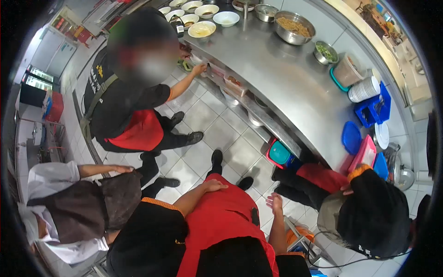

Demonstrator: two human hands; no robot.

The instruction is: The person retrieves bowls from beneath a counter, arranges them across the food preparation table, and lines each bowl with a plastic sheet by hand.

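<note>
My left hand (215, 185) is in front of the red apron (221, 217) I wear, its fingers stretched out and holding nothing. Off to the other side of the apron, my right hand (275, 203) is raised above the tiled floor, palm partly turned up and fingers apart. It too holds nothing. Neither hand touches the steel counter (277, 78), which curves past ahead of me.
A co-worker in black (124, 101) reaches under the counter. Another in a brown apron (69, 212) stands left; a third (374, 212) is at right. Bowls (202, 29), a noodle pan (294, 27), stacked white containers (364, 89) and blue baskets (374, 106) stand on the counter.
</note>
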